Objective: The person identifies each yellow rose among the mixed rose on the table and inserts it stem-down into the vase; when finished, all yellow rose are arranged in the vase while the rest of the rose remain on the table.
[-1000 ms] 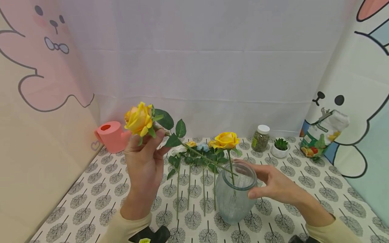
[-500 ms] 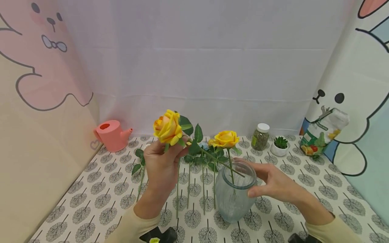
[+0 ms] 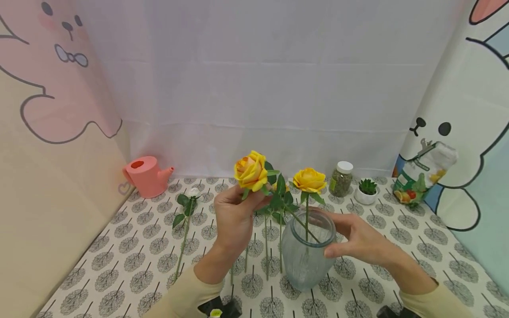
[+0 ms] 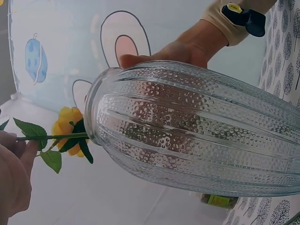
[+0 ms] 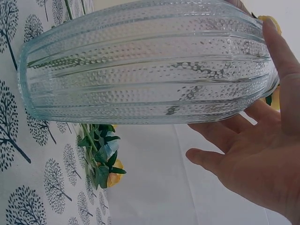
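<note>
A ribbed clear glass vase (image 3: pixel 304 260) stands on the tree-patterned cloth. My right hand (image 3: pixel 351 238) cups its neck, thumb on the near side and fingers behind the rim (image 4: pixel 140 60). One yellow rose (image 3: pixel 309 180) stands upright in the vase. My left hand (image 3: pixel 242 205) pinches a second yellow rose (image 3: pixel 250 170) by the stem just under its head. That stem slants down to the right into the vase mouth. The right wrist view shows the vase wall (image 5: pixel 145 65) close against my right hand (image 5: pixel 253 164).
Several flower stems (image 3: pixel 266 247) lie on the cloth behind the vase, and a single white one (image 3: pixel 184 212) lies to the left. A pink watering can (image 3: pixel 145 176) sits back left. A jar (image 3: pixel 341 179), a small potted succulent (image 3: pixel 366 191) and a clipped bag (image 3: pixel 421 174) sit back right.
My left hand has carried the yellow rose rightward and tipped it more upright, its stem now inside the vase mouth. The rose in the vase shifted slightly right. My right hand stayed on the vase.
</note>
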### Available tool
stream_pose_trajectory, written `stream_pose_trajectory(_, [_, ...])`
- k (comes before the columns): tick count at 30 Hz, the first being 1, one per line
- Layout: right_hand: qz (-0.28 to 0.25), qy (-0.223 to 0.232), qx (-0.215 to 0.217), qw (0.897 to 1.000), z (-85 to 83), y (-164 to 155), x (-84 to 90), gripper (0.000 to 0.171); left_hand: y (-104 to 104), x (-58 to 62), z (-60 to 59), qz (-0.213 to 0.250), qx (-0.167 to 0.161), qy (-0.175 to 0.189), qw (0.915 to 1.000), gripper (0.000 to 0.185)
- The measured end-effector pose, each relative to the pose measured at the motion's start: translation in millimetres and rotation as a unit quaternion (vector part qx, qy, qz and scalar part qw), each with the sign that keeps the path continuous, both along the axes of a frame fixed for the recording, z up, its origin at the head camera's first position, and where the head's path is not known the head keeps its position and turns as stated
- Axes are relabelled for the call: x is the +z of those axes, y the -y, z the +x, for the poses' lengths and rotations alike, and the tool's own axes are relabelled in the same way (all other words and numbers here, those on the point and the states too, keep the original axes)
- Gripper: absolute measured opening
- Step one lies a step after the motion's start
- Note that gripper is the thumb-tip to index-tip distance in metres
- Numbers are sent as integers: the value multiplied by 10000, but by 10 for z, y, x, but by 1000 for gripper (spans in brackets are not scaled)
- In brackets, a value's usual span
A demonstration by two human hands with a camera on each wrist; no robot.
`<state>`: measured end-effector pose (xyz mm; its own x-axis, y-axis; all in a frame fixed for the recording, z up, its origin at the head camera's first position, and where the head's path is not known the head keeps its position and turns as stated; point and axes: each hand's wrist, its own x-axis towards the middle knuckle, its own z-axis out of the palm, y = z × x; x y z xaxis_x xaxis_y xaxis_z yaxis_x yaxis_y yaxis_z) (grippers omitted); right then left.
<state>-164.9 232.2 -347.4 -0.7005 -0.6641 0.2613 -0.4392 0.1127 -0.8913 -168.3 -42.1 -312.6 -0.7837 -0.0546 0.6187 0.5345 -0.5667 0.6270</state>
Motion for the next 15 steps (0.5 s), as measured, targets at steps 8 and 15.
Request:
stream_pose_trajectory(8, [-97, 43, 61, 9999, -1, -20, -21, 69, -86, -17, -34, -441, -35, 281, 9986, 34])
stream_pose_trajectory(15, [-69, 126, 50, 9999, 4, -8, -14, 68, -150, -50, -77, -991, -302, 489, 9934, 37])
